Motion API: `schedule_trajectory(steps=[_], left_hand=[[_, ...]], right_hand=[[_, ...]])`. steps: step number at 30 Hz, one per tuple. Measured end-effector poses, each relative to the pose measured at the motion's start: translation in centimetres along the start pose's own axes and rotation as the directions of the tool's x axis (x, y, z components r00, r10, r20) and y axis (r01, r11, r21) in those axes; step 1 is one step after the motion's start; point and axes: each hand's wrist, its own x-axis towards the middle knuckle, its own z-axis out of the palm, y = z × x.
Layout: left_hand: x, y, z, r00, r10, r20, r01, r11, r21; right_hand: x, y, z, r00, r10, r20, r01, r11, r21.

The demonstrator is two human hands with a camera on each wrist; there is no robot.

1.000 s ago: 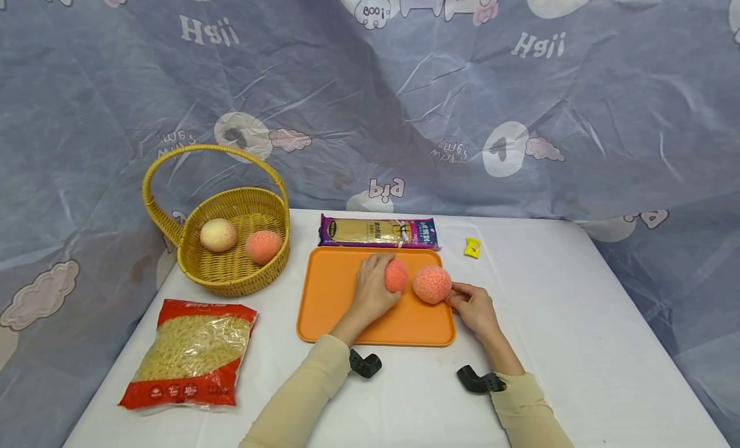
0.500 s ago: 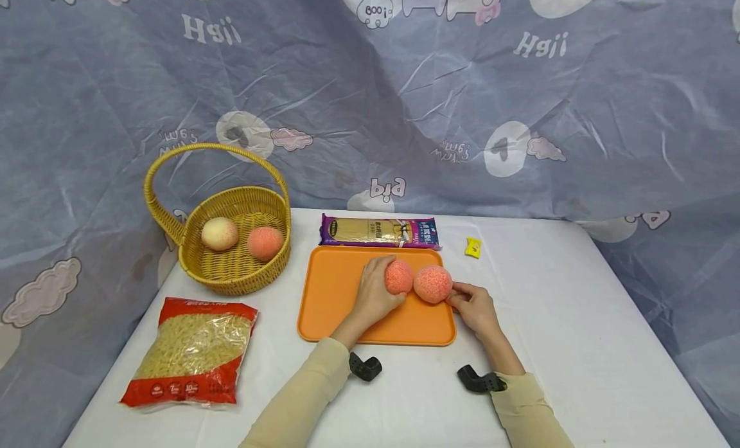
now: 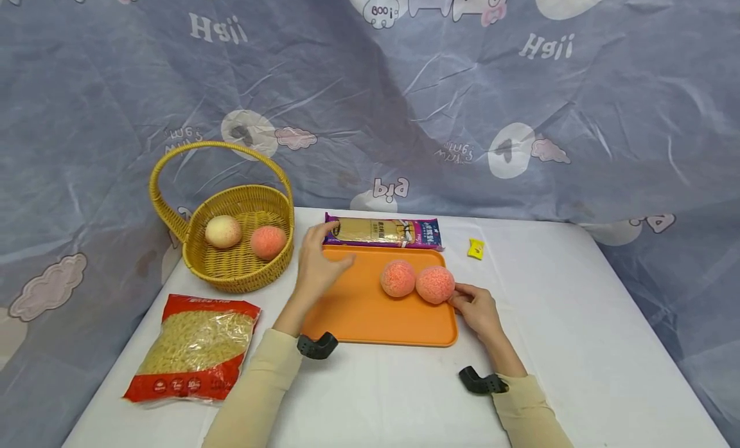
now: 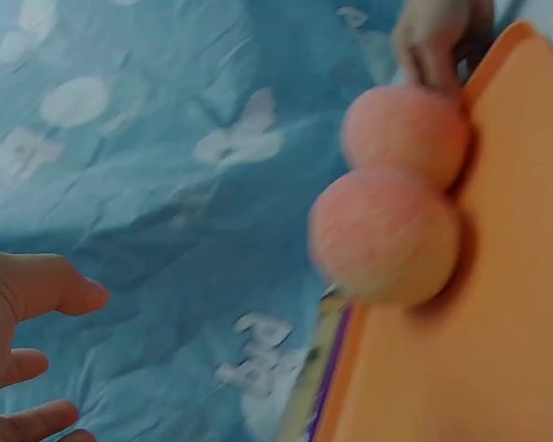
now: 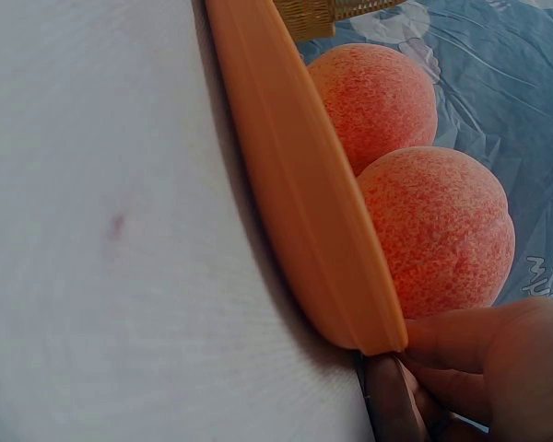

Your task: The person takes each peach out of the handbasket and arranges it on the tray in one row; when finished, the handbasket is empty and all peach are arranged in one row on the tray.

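Two pink peaches, the left one (image 3: 397, 279) and the right one (image 3: 435, 285), sit side by side on the right half of the orange tray (image 3: 376, 322). My right hand (image 3: 476, 310) pinches the tray's right rim; in the right wrist view its thumb lies over the edge (image 5: 382, 318) and fingers lie below, close beside the nearer peach. Over the tray's left end hovers my left hand (image 3: 316, 265), fingers spread and holding nothing. A wicker basket (image 3: 231, 282) to its left holds a pale peach (image 3: 223, 232) and a pink peach (image 3: 268, 243).
Behind the tray lies a purple pack of spaghetti (image 3: 381, 232), partly overlapped by the left fingertips. A small yellow wrapped candy (image 3: 476, 249) is at the back right. Front left is a red bag of pasta (image 3: 196, 345). A patterned cloth (image 3: 370, 114) hangs behind the table.
My left hand has let go of the left peach, placed against the other one, and moved left toward the basket. My right hand stays at the tray's rim.
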Motion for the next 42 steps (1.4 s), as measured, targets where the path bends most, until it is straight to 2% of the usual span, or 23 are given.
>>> schedule_trajectory(steps=[3, 7, 11, 15, 18, 24, 30, 37, 40, 42], left_hand=[[0.9, -0.6, -3.0, 0.997, -0.011, -0.075, 0.011, 1.0, -0.004], [2.1, -2.0, -6.1, 0.988, -0.076, -0.137, 0.081, 0.996, 0.027], [3.2, -4.2, -8.2, 0.971, -0.159, -0.181, 0.172, 0.983, 0.057], [4.0, -6.6, -9.5, 0.95, -0.264, -0.165, 0.277, 0.959, 0.058], [4.3, -8.2, -10.0, 0.935, -0.334, -0.121, 0.341, 0.939, 0.047], [4.7, -10.4, -10.3, 0.908, -0.416, -0.048, 0.418, 0.908, 0.04], [5.0, -11.1, -10.2, 0.875, -0.483, 0.013, 0.483, 0.874, -0.044], [5.2, -11.5, -10.1, 0.84, -0.532, 0.105, 0.538, 0.842, -0.041], [5.3, -11.7, -10.1, 0.834, -0.54, 0.112, 0.544, 0.839, -0.007], [5.4, -11.8, -10.0, 0.836, -0.539, 0.104, 0.54, 0.841, 0.018]], right_hand=[[0.0, 0.0, -0.1, 1.0, 0.005, 0.001, -0.005, 1.0, 0.008], [-0.1, -0.1, -0.1, 1.0, 0.011, 0.003, -0.011, 0.999, 0.031], [-0.1, -0.1, 0.0, 1.0, 0.01, 0.006, -0.011, 0.999, 0.045], [0.0, 0.0, 0.0, 1.0, 0.009, 0.01, -0.009, 0.999, 0.042], [0.1, 0.1, 0.0, 1.0, 0.003, 0.015, -0.004, 0.999, 0.04], [0.1, 0.3, 0.0, 1.0, 0.011, 0.011, -0.011, 1.0, 0.029], [0.1, 0.2, 0.0, 1.0, 0.009, 0.003, -0.009, 1.0, 0.028], [0.0, 0.3, 0.0, 1.0, 0.009, 0.007, -0.009, 0.999, 0.035], [0.0, 0.3, 0.0, 1.0, 0.005, 0.007, -0.005, 0.999, 0.036], [0.0, 0.4, 0.0, 1.0, 0.0, 0.002, 0.0, 0.999, 0.036]])
